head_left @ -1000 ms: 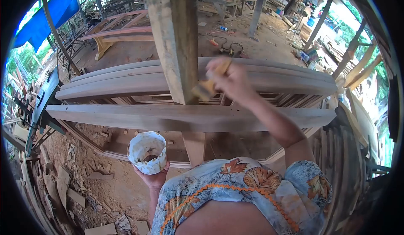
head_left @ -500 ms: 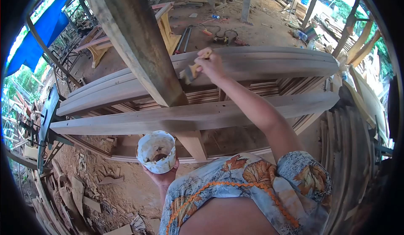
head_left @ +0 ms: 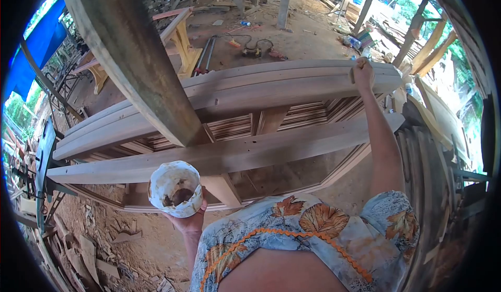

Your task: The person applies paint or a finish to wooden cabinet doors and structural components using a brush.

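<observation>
My left hand (head_left: 189, 220) grips a white tub (head_left: 175, 188) from below and its right side. The tub is stained, with a ragged rim and a brown substance inside. Out at the right end of the far wooden rail (head_left: 271, 89), my right hand (head_left: 364, 73) is closed around a paintbrush (head_left: 352, 77), of which little shows past the fingers. A nearer wooden rail (head_left: 250, 144) runs between me and the far one. Slatted panels show between the two rails.
A thick wooden post (head_left: 135, 57) rises across the rails at left. A blue metal clamp (head_left: 46, 161) stands at the left end. Power tools with cords (head_left: 253, 49) lie on the floor beyond. Wood scraps (head_left: 104, 250) litter the ground, and boards (head_left: 428, 187) lean at right.
My right hand has moved with the paintbrush from the middle of the far rail to its right end. My left hand and the tub have shifted slightly left in view.
</observation>
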Demonstrator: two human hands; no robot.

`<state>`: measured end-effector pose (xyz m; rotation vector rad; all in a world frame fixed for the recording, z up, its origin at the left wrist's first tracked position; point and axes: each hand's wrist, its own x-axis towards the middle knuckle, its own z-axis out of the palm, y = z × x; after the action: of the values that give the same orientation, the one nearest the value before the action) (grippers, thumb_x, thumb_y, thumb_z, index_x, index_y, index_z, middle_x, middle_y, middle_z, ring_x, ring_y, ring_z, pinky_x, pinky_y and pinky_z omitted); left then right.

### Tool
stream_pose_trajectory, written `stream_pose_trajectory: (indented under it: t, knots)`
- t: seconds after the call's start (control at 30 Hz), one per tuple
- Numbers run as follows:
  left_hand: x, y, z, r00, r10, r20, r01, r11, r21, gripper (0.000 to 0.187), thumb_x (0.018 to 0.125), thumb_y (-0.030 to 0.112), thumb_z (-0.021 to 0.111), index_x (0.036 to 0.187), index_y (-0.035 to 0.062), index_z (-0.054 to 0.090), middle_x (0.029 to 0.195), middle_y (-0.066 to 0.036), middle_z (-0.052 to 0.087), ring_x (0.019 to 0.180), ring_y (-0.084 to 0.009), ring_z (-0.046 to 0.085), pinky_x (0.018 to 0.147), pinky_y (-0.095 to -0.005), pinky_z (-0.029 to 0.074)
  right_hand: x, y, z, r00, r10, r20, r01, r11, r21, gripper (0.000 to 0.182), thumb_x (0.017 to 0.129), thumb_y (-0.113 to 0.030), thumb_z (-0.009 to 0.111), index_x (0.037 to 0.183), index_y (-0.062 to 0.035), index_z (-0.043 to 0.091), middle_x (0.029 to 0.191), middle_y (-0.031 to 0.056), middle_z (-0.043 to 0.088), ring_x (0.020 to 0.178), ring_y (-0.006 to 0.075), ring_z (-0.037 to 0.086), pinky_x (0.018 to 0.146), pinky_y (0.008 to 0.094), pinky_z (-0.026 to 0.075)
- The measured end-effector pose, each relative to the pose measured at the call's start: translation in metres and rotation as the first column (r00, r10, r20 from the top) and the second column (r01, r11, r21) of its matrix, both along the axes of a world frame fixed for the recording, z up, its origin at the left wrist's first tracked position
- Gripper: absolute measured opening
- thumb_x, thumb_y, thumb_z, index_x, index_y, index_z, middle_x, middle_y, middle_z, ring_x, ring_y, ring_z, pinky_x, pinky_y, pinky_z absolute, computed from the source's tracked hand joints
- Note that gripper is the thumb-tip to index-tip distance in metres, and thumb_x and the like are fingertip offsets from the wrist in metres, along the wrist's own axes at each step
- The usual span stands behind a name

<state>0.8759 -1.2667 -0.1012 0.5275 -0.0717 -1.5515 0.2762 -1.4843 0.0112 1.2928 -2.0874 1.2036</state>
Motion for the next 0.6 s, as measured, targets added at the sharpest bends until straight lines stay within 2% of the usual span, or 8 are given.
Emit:
stream_pose_trajectory:
  t: [0.07,0.17,0.23,0.3,0.33,0.43,0.53,0.6]
  knots:
    - [-0.003,-0.009,0.007,1.000,-0.025,0.003,0.025,0.997,-0.078,0.089,0.071,0.076,0.053,0.133,0.0124,0.042,0.121,-0.012,0.052,0.095,-0.0380,0.057,0.053,-0.0394,0.057,0.015,-0.008,0.006,1.000,-0.004,0.007,0.004,1.000,0.022,0.020,0.084,-0.019,0.050,0.101,-0.0172,0.061,0.092,0.0175,0.066,0.085,0.0422,0.062,0.076,0.0500,0.049]
    - [-0.007,-0.023,0.013,0.998,-0.023,0.058,0.035,0.976,-0.216,0.087,0.076,0.075,0.048,0.133,0.0095,0.040,0.121,-0.015,0.051,0.091,-0.0367,0.057,0.054,-0.0395,0.057,0.061,-0.044,-0.012,0.991,0.117,-0.063,-0.111,0.990,0.085,0.019,0.084,-0.020,0.051,0.099,-0.0160,0.060,0.089,0.0187,0.066,0.084,0.0411,0.063,0.073,0.0496,0.049]
    - [-0.012,-0.030,0.026,0.999,0.014,0.052,-0.004,0.983,-0.185,0.087,0.076,0.074,0.049,0.133,0.0096,0.039,0.121,-0.016,0.051,0.092,-0.0373,0.057,0.055,-0.0403,0.057,0.120,-0.062,-0.031,0.923,0.301,-0.241,-0.322,0.945,-0.051,0.015,0.084,-0.021,0.052,0.095,-0.0152,0.060,0.083,0.0179,0.065,0.080,0.0398,0.063,0.069,0.0493,0.049]
    - [-0.013,-0.034,0.031,0.999,0.040,0.000,-0.039,0.987,-0.157,0.086,0.076,0.072,0.050,0.135,0.0101,0.037,0.121,-0.018,0.050,0.094,-0.0405,0.056,0.062,-0.0454,0.058,0.198,-0.057,-0.014,0.929,0.365,-0.066,-0.339,0.908,0.248,0.010,0.082,-0.020,0.054,0.089,-0.0143,0.059,0.077,0.0153,0.064,0.074,0.0379,0.063,0.066,0.0484,0.049]
    - [-0.014,-0.035,0.032,0.999,0.054,0.001,-0.053,0.985,-0.162,0.086,0.076,0.072,0.050,0.135,0.0101,0.037,0.121,-0.018,0.050,0.094,-0.0405,0.056,0.062,-0.0454,0.058,0.230,-0.060,-0.015,0.882,0.467,-0.062,-0.451,0.874,0.180,0.008,0.081,-0.019,0.056,0.085,-0.0123,0.058,0.075,0.0134,0.063,0.071,0.0355,0.062,0.063,0.0451,0.049]
    - [-0.016,-0.036,0.030,0.994,0.020,-0.104,-0.037,0.985,-0.168,0.087,0.076,0.071,0.052,0.136,0.0102,0.035,0.127,-0.022,0.044,0.098,-0.0489,0.055,0.067,-0.0555,0.058,0.309,-0.086,-0.025,0.665,0.747,0.007,-0.747,0.665,-0.002,0.006,0.078,-0.015,0.058,0.082,-0.0104,0.057,0.071,0.0114,0.061,0.067,0.0314,0.063,0.059,0.0394,0.048]
    - [-0.024,-0.031,0.034,0.994,-0.022,-0.107,-0.008,0.963,-0.270,0.087,0.076,0.069,0.054,0.138,0.0110,0.033,0.129,-0.023,0.042,0.100,-0.0530,0.052,0.067,-0.0594,0.058,0.370,-0.087,-0.024,0.524,0.849,0.065,-0.841,0.528,-0.116,0.004,0.078,-0.011,0.060,0.082,-0.0100,0.059,0.072,0.0090,0.062,0.061,0.0250,0.064,0.054,0.0343,0.048]
    - [-0.029,-0.031,0.033,0.988,-0.011,-0.157,-0.033,0.960,-0.280,0.088,0.076,0.069,0.055,0.139,0.0124,0.032,0.130,-0.023,0.042,0.101,-0.0553,0.051,0.066,-0.0622,0.057,0.390,-0.092,-0.022,0.082,0.765,0.639,-0.879,0.357,-0.315,0.005,0.078,-0.009,0.061,0.083,-0.0082,0.060,0.075,0.0066,0.064,0.059,0.0184,0.066,0.051,0.0281,0.049]
